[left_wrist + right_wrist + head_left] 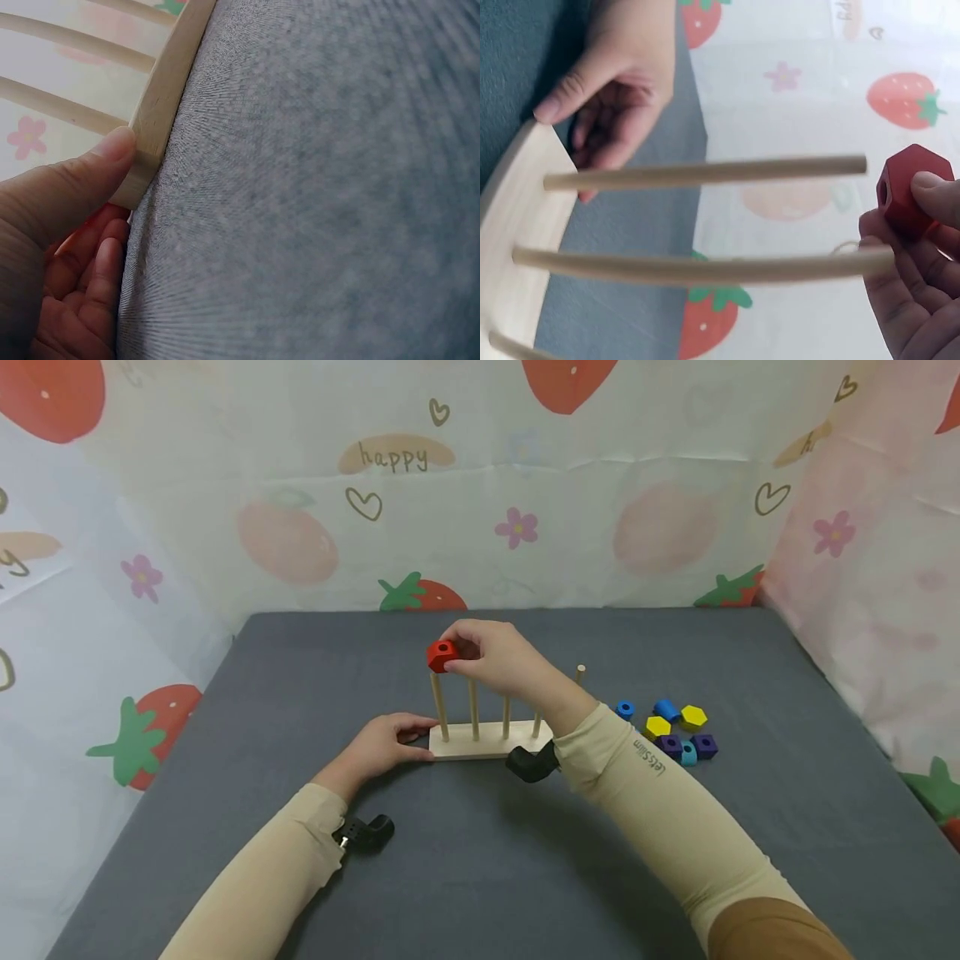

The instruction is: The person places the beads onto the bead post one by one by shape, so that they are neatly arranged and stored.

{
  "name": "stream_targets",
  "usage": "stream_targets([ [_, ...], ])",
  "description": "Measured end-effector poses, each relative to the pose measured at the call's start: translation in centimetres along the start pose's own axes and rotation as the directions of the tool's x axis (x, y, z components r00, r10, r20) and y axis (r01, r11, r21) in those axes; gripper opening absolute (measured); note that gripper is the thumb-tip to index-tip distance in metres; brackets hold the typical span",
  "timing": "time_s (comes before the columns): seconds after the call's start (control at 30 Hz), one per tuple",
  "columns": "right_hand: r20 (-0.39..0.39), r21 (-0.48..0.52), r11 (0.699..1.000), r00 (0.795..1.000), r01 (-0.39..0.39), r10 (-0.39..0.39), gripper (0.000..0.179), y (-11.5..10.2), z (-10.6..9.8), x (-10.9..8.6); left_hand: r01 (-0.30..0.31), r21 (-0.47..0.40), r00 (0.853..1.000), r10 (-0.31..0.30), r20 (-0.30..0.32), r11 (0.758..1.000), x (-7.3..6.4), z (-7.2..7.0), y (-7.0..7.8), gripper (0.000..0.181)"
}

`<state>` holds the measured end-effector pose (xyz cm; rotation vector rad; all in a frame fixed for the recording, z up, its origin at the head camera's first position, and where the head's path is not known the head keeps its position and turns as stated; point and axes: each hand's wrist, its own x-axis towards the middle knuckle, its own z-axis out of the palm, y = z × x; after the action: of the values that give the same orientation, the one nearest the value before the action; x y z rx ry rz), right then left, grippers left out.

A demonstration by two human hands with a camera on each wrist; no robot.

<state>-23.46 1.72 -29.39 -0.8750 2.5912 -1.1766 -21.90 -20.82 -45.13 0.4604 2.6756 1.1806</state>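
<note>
A wooden peg stand, its pegs upright on a flat base, is on the grey cloth. My left hand holds the base at its left end, thumb at the front corner and fingers behind; in the left wrist view the thumb presses on the wood. Between thumb and fingers, my right hand pinches a red hexagonal bead over the leftmost peg. The right wrist view has the bead just beyond that peg's tip, its hole facing the peg. My right forearm partly hides the stand's right end.
Right of the stand lies a group of loose beads: yellow hexagons, purple cubes, blue cylinders and a light blue piece. Printed cloth walls stand behind the table and at both sides.
</note>
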Motion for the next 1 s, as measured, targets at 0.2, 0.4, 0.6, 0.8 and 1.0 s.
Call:
stream_targets([
  [0.2, 0.016, -0.009, 1.0, 1.0, -0.002, 0.002, 0.02, -0.3, 0.9, 0.2, 0.013, -0.016, 1.0, -0.013, 0.0, 1.0, 0.1, 0.1, 0.0, 0.054],
  [0.4, 0.048, -0.011, 1.0, 0.998, -0.026, 0.027, 0.02, -0.3, 1.5, 0.4, 0.061, -0.068, 0.998, -0.061, 0.0, 0.996, 0.0, 0.2, 0.1, 0.053],
  [0.6, 0.017, -0.02, 0.999, 0.999, -0.051, 0.051, 0.02, -0.2, 2.2, 0.2, 0.06, -0.092, 0.998, -0.06, -0.002, 0.994, 0.0, 0.4, -0.1, 0.053],
  [0.8, -0.073, 0.008, 0.998, 0.995, -0.066, 0.067, 0.02, 0.2, 3.2, -0.2, 0.053, -0.11, 0.999, -0.053, 0.0, 0.993, -0.2, 0.3, -0.1, 0.052],
  [1.0, -0.185, 0.08, 0.993, 0.978, -0.084, 0.098, 0.021, 0.5, 4.3, -0.7, 0.053, -0.103, 0.999, -0.054, -0.001, 0.993, -0.2, 0.2, 0.0, 0.051],
])
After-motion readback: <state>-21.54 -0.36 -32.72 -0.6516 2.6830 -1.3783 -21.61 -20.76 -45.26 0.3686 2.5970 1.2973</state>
